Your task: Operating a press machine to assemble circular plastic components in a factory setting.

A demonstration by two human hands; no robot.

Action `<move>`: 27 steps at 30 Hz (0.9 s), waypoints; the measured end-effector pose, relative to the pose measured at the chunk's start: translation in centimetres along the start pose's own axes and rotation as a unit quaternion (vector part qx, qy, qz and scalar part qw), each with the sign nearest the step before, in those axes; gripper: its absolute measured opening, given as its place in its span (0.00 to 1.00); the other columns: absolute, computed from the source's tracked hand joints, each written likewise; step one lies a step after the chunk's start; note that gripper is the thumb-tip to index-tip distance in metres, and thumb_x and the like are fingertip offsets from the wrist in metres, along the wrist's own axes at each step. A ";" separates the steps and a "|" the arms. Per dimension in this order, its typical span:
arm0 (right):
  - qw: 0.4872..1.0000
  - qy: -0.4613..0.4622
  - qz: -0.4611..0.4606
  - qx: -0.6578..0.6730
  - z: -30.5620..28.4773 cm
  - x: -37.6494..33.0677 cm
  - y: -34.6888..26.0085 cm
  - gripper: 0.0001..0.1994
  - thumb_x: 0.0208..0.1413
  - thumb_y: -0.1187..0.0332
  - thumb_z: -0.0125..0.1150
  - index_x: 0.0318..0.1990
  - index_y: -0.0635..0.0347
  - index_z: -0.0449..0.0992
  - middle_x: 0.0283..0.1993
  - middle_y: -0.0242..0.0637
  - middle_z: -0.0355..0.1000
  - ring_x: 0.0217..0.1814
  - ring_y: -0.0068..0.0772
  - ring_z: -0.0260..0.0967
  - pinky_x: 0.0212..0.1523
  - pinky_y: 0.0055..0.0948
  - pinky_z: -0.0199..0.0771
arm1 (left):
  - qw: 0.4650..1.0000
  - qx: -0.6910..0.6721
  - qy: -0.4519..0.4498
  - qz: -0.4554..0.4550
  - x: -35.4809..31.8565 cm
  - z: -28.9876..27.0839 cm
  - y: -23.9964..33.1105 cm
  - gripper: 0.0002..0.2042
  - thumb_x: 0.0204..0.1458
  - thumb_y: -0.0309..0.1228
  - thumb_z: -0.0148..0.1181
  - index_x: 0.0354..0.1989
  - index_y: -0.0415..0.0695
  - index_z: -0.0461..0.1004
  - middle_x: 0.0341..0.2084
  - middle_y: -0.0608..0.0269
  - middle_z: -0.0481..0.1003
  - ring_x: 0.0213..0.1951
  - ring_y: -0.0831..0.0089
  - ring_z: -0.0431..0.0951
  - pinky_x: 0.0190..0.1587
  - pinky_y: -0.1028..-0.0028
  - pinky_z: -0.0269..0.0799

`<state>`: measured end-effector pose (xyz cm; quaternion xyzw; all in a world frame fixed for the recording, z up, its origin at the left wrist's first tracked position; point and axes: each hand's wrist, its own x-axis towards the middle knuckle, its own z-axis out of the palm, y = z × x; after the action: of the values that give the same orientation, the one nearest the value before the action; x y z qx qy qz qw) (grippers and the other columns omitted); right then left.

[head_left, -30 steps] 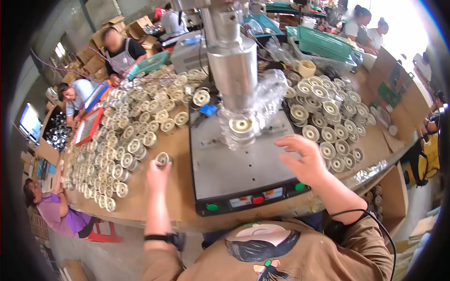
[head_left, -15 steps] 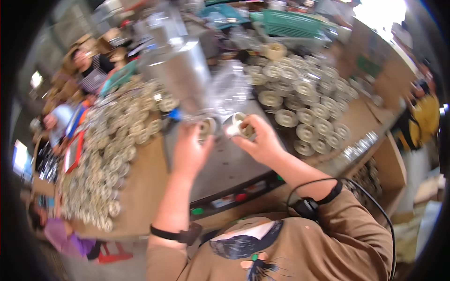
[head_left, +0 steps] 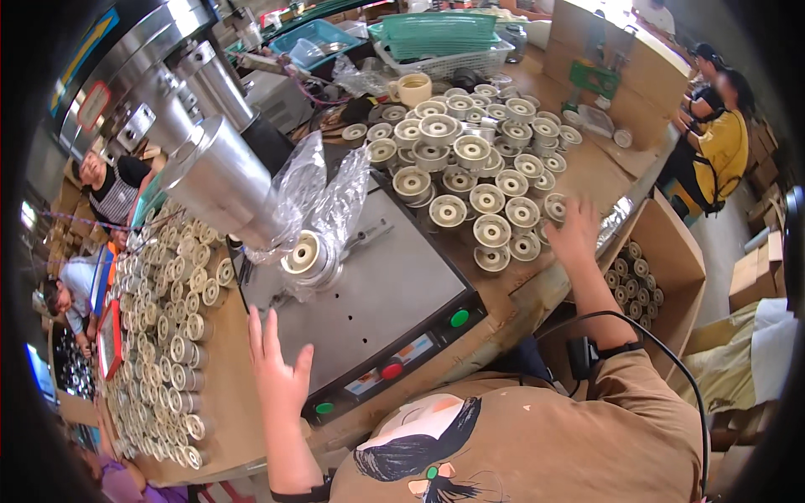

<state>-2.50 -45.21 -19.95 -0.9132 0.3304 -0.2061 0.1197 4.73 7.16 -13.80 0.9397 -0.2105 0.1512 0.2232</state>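
Note:
My left hand (head_left: 281, 365) hovers over the near left part of a press's grey metal base plate (head_left: 394, 289), fingers spread, with nothing in it. My right hand (head_left: 575, 230) reaches to the right edge of a pile of cream and silver spool-shaped parts (head_left: 487, 199). Its fingers are apart, beside one spool-shaped part (head_left: 554, 206); whether they touch it I cannot tell. Below the press's thick metal cylinder (head_left: 222, 180), one spool-shaped part (head_left: 303, 253) sits on the plate, with clear plastic film (head_left: 335, 210) around it.
Green buttons (head_left: 459, 318) and a red button (head_left: 392, 370) line the press's front. Many more spools (head_left: 172, 352) cover the table's left side. An open carton (head_left: 671, 285) of parts stands at right. A cup (head_left: 411, 89) and baskets (head_left: 440, 38) are behind. People sit on both sides.
Both hands have parted from the middle, where they held spool-shaped parts. The left moved nearer, now empty; the right moved out to the pile. My view has shifted.

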 end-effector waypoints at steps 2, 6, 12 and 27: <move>0.960 0.198 -0.198 -0.018 0.5 -1.8 -2.8 0.25 0.47 0.66 0.71 0.54 0.58 0.73 0.63 0.50 0.68 0.68 0.59 0.62 0.66 0.54 0.64 | 0.995 0.000 -0.049 -0.088 -4.0 -1.5 -1.2 0.37 0.52 0.41 0.68 0.70 0.42 0.64 0.74 0.46 0.54 0.72 0.43 0.57 0.71 0.50 0.56; 0.816 -0.173 -0.514 0.201 -2.2 -7.0 -10.4 0.33 0.40 0.69 0.74 0.60 0.54 0.73 0.73 0.45 0.60 0.77 0.55 0.53 0.71 0.56 0.60 | 0.974 -0.077 -0.141 -0.157 -8.9 -2.1 -1.9 0.41 0.46 0.37 0.74 0.71 0.47 0.63 0.75 0.46 0.52 0.72 0.45 0.58 0.69 0.55 0.63; 0.790 -0.250 -0.543 0.135 -0.8 -7.6 -13.5 0.35 0.38 0.69 0.75 0.61 0.46 0.75 0.75 0.39 0.59 0.79 0.50 0.52 0.73 0.56 0.57 | 0.975 -0.065 -0.128 -0.168 -11.6 -0.6 -3.5 0.45 0.45 0.36 0.76 0.73 0.49 0.58 0.77 0.48 0.47 0.73 0.46 0.57 0.69 0.57 0.63; 0.814 -0.206 -0.498 0.216 0.5 -9.4 -14.0 0.30 0.41 0.60 0.70 0.54 0.64 0.77 0.68 0.53 0.67 0.73 0.67 0.56 0.71 0.56 0.57 | 0.833 0.379 0.111 -0.388 -14.7 -8.3 -23.1 0.30 0.56 0.46 0.65 0.64 0.42 0.68 0.69 0.42 0.61 0.73 0.45 0.55 0.73 0.50 0.50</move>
<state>-1.08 -28.44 -18.21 -0.9248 -0.2545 -0.1103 0.2603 1.14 34.75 -20.54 0.9318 0.2717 0.2238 -0.0881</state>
